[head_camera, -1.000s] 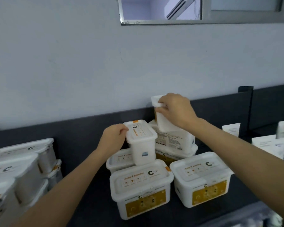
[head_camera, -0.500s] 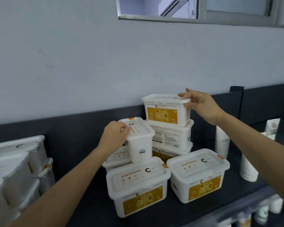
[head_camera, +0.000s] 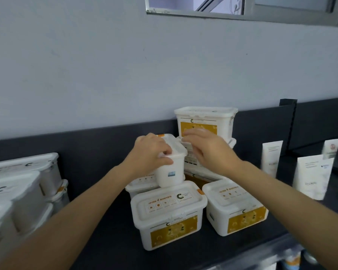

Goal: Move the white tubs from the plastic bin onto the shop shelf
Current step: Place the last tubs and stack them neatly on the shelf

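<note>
White plastic fills the head view. The left hand (head_camera: 150, 152) grips a small white tub (head_camera: 171, 169), turned end-on, with fingers curled over the near edge of its lid and the thumb against its side. The right hand (head_camera: 209, 151) hangs just beside the tub's right edge with its fingers bent. It is blurred, so I cannot tell whether it touches the lid or holds anything.

The tub sits between the two hands. Its base is just above a low tub (head_camera: 142, 185) and the back edge of the front tub (head_camera: 168, 215), and I cannot tell if it rests on them. Below the right wrist stands another yellow-labelled tub (head_camera: 236, 209), just beside the front one.

Behind the right hand rises a stack, partly hidden by the knuckles, with the top tub (head_camera: 205, 121) showing its yellow label above the fingers. All of these stand on the dark shop shelf (head_camera: 109, 240).

Well to the left of the left forearm, more tubs (head_camera: 18, 188) are piled, blurred. To the right of the right forearm stand a white tube (head_camera: 271, 156) and a white pouch (head_camera: 312, 176). A black upright bracket (head_camera: 288, 123) sits behind them against the grey wall (head_camera: 105, 65).
</note>
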